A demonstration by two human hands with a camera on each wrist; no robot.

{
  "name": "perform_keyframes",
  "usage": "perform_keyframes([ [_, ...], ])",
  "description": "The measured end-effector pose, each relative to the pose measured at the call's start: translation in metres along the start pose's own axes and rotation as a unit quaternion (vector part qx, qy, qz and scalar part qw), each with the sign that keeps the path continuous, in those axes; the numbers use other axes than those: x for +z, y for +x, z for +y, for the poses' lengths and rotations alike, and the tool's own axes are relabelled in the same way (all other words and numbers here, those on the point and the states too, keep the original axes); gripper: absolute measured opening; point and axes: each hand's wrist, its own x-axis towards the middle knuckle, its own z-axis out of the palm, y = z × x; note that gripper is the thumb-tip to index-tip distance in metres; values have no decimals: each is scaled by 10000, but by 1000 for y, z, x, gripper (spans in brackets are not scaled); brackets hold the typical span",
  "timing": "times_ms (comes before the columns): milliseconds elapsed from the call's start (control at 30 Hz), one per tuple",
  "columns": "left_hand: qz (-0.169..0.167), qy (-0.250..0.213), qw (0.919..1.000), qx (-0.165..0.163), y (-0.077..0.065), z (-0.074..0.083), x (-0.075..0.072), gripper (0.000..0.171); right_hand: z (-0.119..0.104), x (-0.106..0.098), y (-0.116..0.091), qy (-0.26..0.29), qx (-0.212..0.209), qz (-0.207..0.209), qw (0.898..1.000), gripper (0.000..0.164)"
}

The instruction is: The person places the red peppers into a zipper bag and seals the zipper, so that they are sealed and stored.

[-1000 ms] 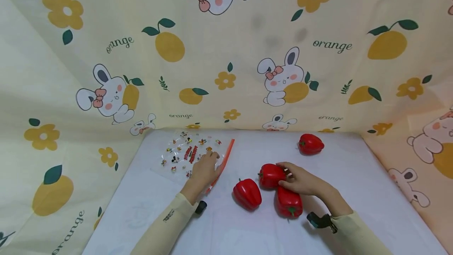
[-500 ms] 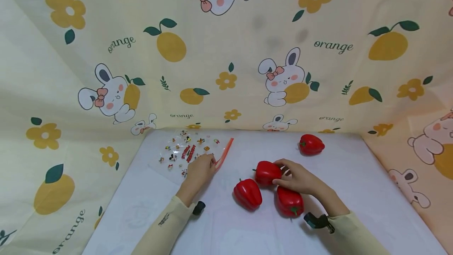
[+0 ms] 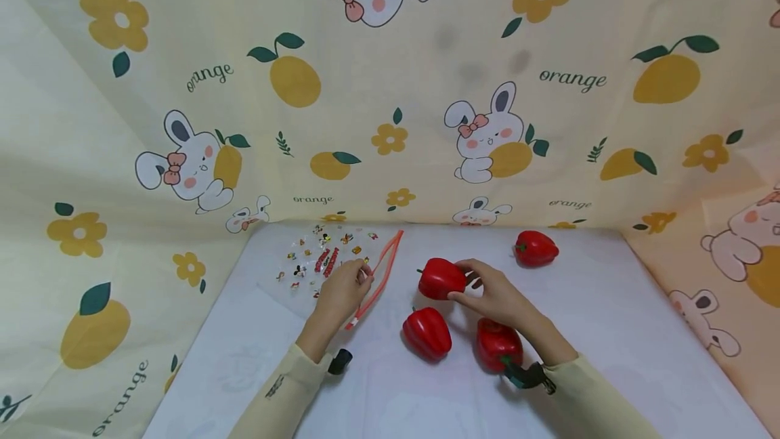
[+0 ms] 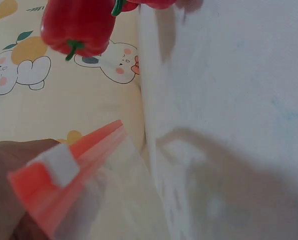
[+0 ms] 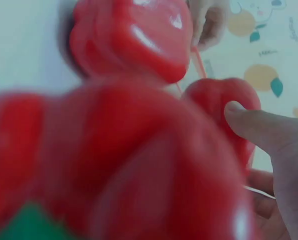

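My left hand (image 3: 340, 286) pinches the mouth of a clear zip bag (image 3: 326, 249) with small cartoon prints and an orange-red zip edge. The edge is parted into a loop in the head view. A white slider (image 4: 61, 165) sits on that edge in the left wrist view. My right hand (image 3: 496, 295) grips a red bell pepper (image 3: 440, 279) by its right end, thumb and fingers on opposite sides, just right of the bag's mouth. Its green stem points left. In the right wrist view my thumb presses on this pepper (image 5: 213, 97).
A second red pepper (image 3: 426, 335) lies in front of the held one. Another pepper (image 3: 496, 343) is under my right wrist, partly covered by the black wrist camera (image 3: 527, 376). One more pepper (image 3: 535, 248) lies at the back right. A printed cloth (image 3: 390, 175) walls off the white table.
My right hand has lifted the pepper and carried it left and back, away from the others. The bag's edge, flat before, now gapes at my left hand.
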Motion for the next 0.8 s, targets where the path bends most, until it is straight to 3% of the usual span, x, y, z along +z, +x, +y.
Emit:
perform_keyframes([
  [300, 246, -150, 9995, 148, -3, 8, -2, 5, -23, 8, 13, 242, -125, 209, 9994, 71],
  [533, 219, -431, 9988, -24, -4, 12, 1, 10, -37, 18, 23, 368, -306, 258, 9985, 69],
  [800, 333, -345, 9988, 4, -4, 13, 4, 9, -47, 33, 33, 588, -311, 396, 9970, 68],
])
